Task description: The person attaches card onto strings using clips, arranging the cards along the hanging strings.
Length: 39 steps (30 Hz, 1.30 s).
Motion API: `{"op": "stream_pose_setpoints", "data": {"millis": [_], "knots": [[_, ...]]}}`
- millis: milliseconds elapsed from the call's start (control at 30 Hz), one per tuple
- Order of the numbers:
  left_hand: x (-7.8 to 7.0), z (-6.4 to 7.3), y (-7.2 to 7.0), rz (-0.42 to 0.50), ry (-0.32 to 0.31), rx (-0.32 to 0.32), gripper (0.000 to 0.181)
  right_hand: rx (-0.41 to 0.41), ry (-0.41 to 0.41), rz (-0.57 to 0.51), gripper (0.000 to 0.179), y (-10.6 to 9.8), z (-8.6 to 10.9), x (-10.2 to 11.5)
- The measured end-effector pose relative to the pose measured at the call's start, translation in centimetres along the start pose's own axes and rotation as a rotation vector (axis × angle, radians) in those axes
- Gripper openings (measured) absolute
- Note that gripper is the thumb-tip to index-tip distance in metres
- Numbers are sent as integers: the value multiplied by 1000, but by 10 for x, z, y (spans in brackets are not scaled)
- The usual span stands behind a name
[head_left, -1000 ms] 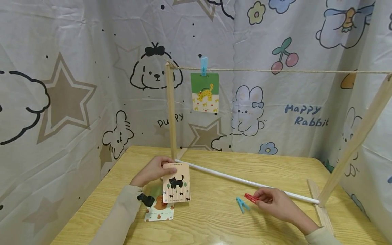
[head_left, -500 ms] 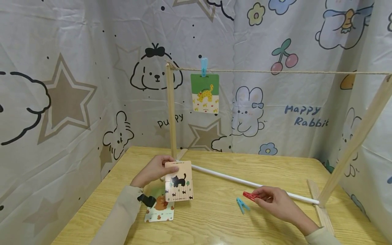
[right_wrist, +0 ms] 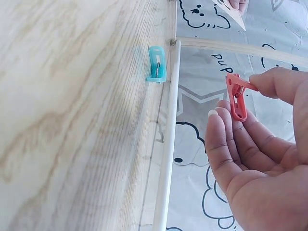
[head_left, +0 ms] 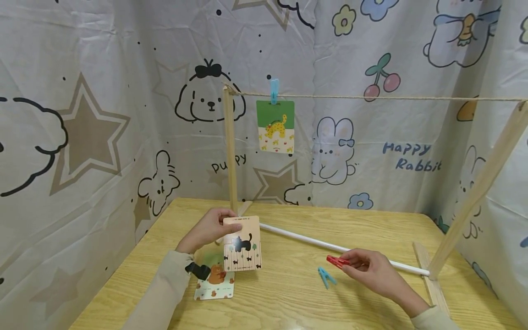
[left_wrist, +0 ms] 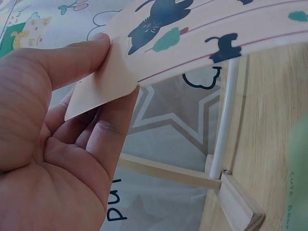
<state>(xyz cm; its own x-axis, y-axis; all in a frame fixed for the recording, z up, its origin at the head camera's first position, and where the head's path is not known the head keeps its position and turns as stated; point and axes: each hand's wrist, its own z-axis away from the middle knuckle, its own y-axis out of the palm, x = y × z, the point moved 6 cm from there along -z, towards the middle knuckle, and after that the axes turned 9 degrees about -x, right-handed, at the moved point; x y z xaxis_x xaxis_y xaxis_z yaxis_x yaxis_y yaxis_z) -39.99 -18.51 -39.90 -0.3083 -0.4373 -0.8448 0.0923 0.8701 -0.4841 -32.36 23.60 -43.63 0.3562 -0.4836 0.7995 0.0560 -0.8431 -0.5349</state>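
My left hand (head_left: 209,229) pinches a pink card with a black cat (head_left: 242,250) by its upper left edge, thumb in front and fingers behind. Below it, a green and white card with a brown bear (head_left: 215,286) lies on the table, partly covered by the wrist strap. In the right wrist view, my right hand (right_wrist: 264,149) pinches a red clothespin (right_wrist: 237,98) between thumb and fingers. Close to that hand, a blue clothespin (head_left: 327,277) rests on the wood. A green card with a yellow leopard (head_left: 276,126) hangs from the string under another blue clothespin (head_left: 274,90).
The string (head_left: 371,96) spans a left wooden post (head_left: 230,151) and a right wooden post (head_left: 482,188). A white rod (head_left: 301,237) joins their feet low over the table (head_left: 284,302). A printed curtain (head_left: 189,151) closes off the back and sides.
The cat card has shifted slightly right and up in my left hand. My right hand has moved a little up and left with the red clothespin.
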Motion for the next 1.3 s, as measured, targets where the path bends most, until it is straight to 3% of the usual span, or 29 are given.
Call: {"op": "stream_pose_setpoints", "data": {"millis": [467,700,967,1167,1300], "knots": [[-9,1,3,-7,31,-5,23,-11,-12,-61,28,-1,0,1],[-15,1,2,31,46,-37,21,-6,8,-120,35,2,0,3],[-16,1,1,27,52,-88,26,-20,0,-122,32,3,1,5],[-21,1,1,50,71,-90,28,-42,-3,-103,29,-1,-1,9],[-28,-1,1,53,91,-96,39,-54,4,-88,29,-3,-3,12]]}}
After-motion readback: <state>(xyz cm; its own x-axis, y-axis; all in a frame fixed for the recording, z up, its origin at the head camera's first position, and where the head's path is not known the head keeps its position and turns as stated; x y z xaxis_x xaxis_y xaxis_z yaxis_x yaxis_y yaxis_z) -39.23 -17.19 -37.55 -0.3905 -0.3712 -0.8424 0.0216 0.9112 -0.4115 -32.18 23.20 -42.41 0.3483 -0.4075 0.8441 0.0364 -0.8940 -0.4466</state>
